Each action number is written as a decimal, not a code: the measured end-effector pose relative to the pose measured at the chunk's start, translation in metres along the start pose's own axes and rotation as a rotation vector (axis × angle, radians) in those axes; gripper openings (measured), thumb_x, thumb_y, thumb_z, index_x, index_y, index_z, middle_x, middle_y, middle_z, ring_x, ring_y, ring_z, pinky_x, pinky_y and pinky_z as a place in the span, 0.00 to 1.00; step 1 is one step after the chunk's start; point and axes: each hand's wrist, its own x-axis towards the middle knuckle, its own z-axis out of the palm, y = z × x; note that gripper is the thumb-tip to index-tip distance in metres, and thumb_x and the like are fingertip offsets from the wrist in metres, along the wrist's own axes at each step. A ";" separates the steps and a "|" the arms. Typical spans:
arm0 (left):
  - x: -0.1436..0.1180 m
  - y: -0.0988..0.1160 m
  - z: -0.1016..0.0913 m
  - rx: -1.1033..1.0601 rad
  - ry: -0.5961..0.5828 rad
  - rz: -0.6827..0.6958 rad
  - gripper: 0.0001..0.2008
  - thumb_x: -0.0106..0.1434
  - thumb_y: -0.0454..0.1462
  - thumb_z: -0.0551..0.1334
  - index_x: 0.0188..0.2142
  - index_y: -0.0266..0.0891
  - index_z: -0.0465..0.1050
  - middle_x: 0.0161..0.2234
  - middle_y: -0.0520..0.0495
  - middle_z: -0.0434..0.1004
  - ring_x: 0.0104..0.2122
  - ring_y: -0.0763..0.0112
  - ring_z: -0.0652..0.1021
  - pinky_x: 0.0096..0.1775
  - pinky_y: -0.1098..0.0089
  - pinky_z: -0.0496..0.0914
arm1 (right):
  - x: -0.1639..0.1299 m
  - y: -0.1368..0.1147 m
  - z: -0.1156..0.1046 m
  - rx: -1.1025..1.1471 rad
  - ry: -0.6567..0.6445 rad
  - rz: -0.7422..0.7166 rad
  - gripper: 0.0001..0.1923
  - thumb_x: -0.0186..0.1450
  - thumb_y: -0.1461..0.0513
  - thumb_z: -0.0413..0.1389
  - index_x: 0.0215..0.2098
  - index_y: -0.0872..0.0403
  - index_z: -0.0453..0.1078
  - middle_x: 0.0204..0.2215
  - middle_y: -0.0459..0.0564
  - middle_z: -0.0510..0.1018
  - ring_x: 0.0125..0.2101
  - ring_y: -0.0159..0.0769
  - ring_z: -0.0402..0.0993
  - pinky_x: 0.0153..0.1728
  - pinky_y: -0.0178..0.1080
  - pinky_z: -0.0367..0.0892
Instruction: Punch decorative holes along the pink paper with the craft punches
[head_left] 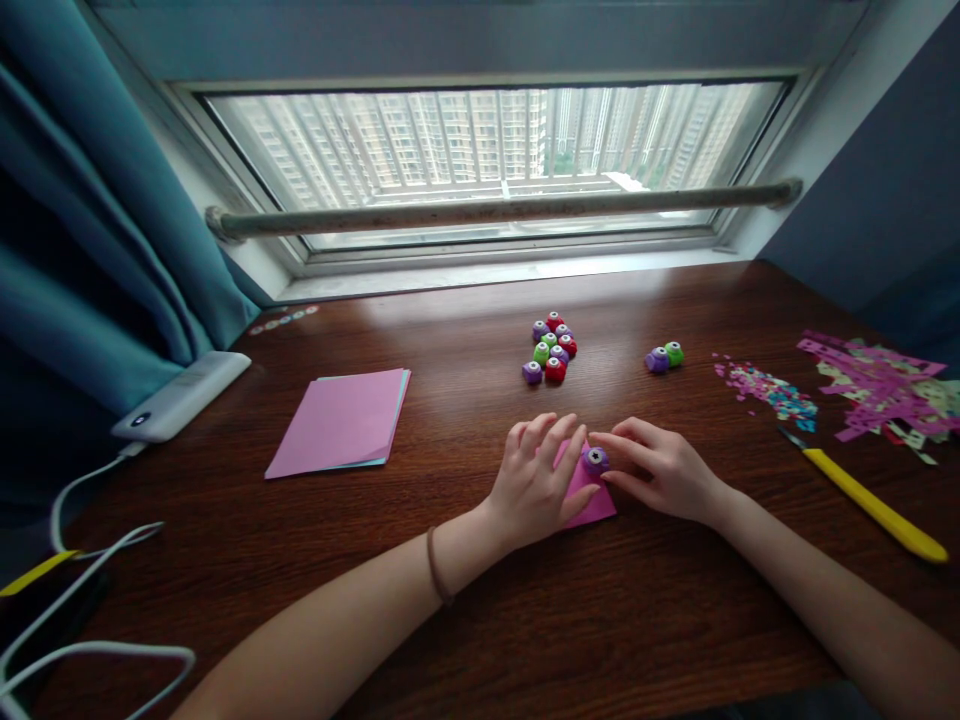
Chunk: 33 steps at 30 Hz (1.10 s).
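Right by the desk's [465, 640] near edge, her left hand [536, 480] lies spread flat on a pink paper scrap [592, 505] while the right hand [660, 470] pinches a small purple punch [595, 459] sitting on the scrap's far corner, right between both hands.

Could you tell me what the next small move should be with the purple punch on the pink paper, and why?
Probably press down on the purple punch. It already sits on the edge of the pink paper, the right hand grips it with its fingertips, and the left hand lies flat on the sheet, holding it against the desk. Nothing appears left to line up.
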 end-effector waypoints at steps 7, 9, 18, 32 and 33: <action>0.003 0.002 0.000 -0.039 -0.059 0.143 0.21 0.68 0.41 0.48 0.58 0.39 0.56 0.58 0.47 0.59 0.61 0.60 0.52 0.59 0.48 0.43 | 0.000 -0.007 0.002 -0.154 -0.081 -0.168 0.09 0.65 0.61 0.49 0.38 0.58 0.68 0.31 0.53 0.70 0.31 0.38 0.64 0.33 0.40 0.64; 0.004 0.003 0.001 -0.054 -0.065 0.159 0.20 0.68 0.39 0.48 0.58 0.38 0.56 0.58 0.46 0.60 0.61 0.62 0.52 0.59 0.49 0.42 | 0.001 -0.007 0.003 -0.160 -0.090 -0.170 0.08 0.65 0.62 0.49 0.36 0.58 0.68 0.30 0.53 0.70 0.31 0.38 0.64 0.33 0.40 0.64; 0.003 0.002 0.005 -0.017 -0.097 0.147 0.19 0.68 0.36 0.48 0.57 0.33 0.58 0.57 0.41 0.60 0.61 0.63 0.54 0.59 0.52 0.49 | 0.001 -0.008 0.004 -0.165 -0.073 -0.183 0.14 0.65 0.62 0.48 0.47 0.59 0.65 0.30 0.54 0.71 0.31 0.39 0.65 0.33 0.41 0.66; 0.008 0.013 -0.011 0.327 -0.234 0.287 0.20 0.67 0.33 0.44 0.55 0.25 0.59 0.57 0.33 0.58 0.60 0.55 0.54 0.57 0.53 0.55 | -0.003 -0.010 0.007 -0.200 -0.142 -0.131 0.17 0.65 0.65 0.46 0.52 0.60 0.62 0.30 0.53 0.75 0.28 0.37 0.70 0.30 0.37 0.64; 0.009 0.013 -0.011 0.324 -0.235 0.291 0.20 0.67 0.33 0.44 0.55 0.25 0.60 0.57 0.33 0.59 0.60 0.55 0.54 0.57 0.54 0.55 | -0.004 -0.009 0.008 -0.196 -0.145 -0.123 0.19 0.65 0.65 0.46 0.54 0.60 0.61 0.29 0.52 0.75 0.27 0.35 0.70 0.29 0.37 0.63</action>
